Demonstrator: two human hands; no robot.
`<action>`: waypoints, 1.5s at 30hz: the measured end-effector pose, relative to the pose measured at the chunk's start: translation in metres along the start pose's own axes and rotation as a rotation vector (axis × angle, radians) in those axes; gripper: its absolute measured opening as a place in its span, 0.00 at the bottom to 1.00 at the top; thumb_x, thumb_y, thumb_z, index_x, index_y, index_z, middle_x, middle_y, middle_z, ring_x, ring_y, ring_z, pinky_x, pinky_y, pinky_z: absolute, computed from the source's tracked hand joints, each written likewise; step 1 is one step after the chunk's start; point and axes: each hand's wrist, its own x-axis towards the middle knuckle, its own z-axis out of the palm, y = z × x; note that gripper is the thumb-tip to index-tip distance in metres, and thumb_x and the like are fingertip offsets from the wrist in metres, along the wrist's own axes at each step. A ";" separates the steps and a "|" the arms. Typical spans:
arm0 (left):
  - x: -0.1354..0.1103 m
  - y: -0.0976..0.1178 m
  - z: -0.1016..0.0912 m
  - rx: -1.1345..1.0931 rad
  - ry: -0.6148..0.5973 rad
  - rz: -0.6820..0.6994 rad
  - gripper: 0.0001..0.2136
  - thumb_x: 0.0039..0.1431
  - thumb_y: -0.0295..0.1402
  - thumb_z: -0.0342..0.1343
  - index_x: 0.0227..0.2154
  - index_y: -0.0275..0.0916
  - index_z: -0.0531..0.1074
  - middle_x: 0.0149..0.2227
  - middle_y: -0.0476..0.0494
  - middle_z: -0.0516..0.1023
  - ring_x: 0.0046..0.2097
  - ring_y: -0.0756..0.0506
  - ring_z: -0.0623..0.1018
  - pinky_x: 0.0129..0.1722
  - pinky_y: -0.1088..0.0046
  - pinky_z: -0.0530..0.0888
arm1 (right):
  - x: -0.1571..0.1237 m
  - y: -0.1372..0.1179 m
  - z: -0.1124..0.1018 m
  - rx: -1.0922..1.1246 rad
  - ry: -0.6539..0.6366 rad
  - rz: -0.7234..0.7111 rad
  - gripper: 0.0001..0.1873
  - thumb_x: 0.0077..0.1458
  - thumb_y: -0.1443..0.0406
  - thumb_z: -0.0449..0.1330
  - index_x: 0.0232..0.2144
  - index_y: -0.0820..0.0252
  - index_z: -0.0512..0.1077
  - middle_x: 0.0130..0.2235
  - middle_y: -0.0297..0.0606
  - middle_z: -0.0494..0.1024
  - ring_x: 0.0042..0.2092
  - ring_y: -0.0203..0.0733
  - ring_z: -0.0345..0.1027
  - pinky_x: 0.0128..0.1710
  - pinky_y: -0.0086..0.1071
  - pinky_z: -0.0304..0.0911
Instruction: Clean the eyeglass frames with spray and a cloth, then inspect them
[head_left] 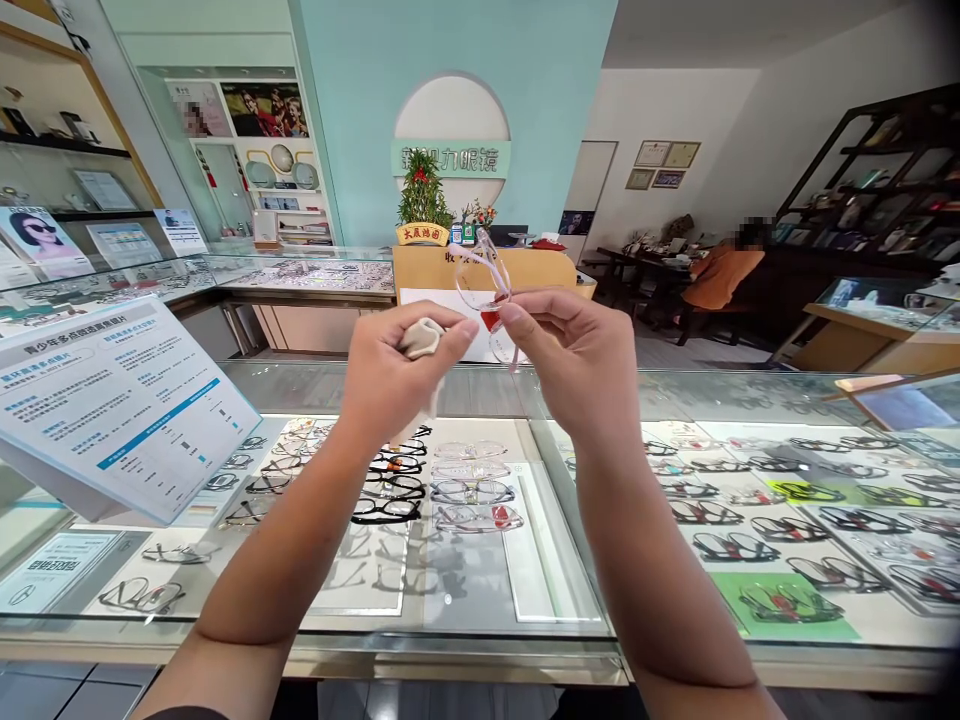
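Above the glass counter, my right hand (581,350) pinches a pair of clear-framed eyeglasses (459,285) between thumb and fingers. The eyeglasses are held on edge, one lens above the other, with a red mark by the bridge. To their left, my left hand (401,365) is closed around a cream-coloured cloth (424,338), part of which hangs below the fist. Its thumb points toward the eyeglasses without visibly touching them. Below both hands, clear-framed glasses (472,492) and black-framed glasses (388,487) lie in rows at the counter.
A tilted printed sign (124,400) stands on the counter at left. More eyeglasses (735,547) fill the display at right. Beyond are a yellow desk (559,270) with a potted plant (422,195) and a seated person in orange (724,275).
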 end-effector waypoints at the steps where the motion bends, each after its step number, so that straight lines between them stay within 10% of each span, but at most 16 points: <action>1: -0.003 0.004 0.004 -0.003 -0.022 -0.032 0.17 0.63 0.51 0.73 0.32 0.41 0.87 0.30 0.47 0.84 0.31 0.47 0.77 0.32 0.70 0.74 | -0.001 0.000 0.002 -0.056 0.027 -0.051 0.10 0.66 0.54 0.73 0.38 0.53 0.87 0.44 0.39 0.90 0.46 0.45 0.82 0.49 0.42 0.76; 12: -0.003 -0.006 0.015 -0.004 0.014 -0.226 0.18 0.64 0.52 0.72 0.39 0.42 0.87 0.28 0.48 0.80 0.35 0.46 0.80 0.35 0.70 0.78 | -0.008 0.009 0.014 -0.402 0.023 -0.299 0.11 0.74 0.58 0.63 0.44 0.49 0.87 0.50 0.42 0.89 0.52 0.51 0.83 0.54 0.47 0.78; 24: 0.006 -0.035 0.014 0.129 -0.044 -0.260 0.13 0.66 0.45 0.67 0.37 0.39 0.84 0.32 0.46 0.82 0.36 0.45 0.79 0.38 0.68 0.78 | -0.007 0.009 0.010 -0.519 -0.077 -0.198 0.08 0.73 0.60 0.62 0.46 0.52 0.82 0.46 0.42 0.86 0.46 0.49 0.81 0.50 0.45 0.74; 36: -0.018 -0.100 0.052 0.998 -0.975 -0.346 0.12 0.60 0.27 0.62 0.43 0.43 0.88 0.42 0.37 0.89 0.46 0.35 0.87 0.43 0.66 0.76 | -0.005 -0.001 0.002 -0.371 0.003 -0.227 0.11 0.70 0.72 0.58 0.40 0.50 0.75 0.42 0.37 0.80 0.44 0.45 0.76 0.49 0.43 0.76; 45: -0.037 -0.131 0.067 1.002 -1.085 -0.382 0.12 0.60 0.23 0.60 0.42 0.38 0.86 0.42 0.33 0.89 0.47 0.33 0.88 0.46 0.64 0.79 | -0.005 -0.004 0.002 -0.330 -0.013 -0.250 0.15 0.67 0.75 0.56 0.32 0.50 0.67 0.35 0.36 0.74 0.39 0.46 0.71 0.45 0.43 0.73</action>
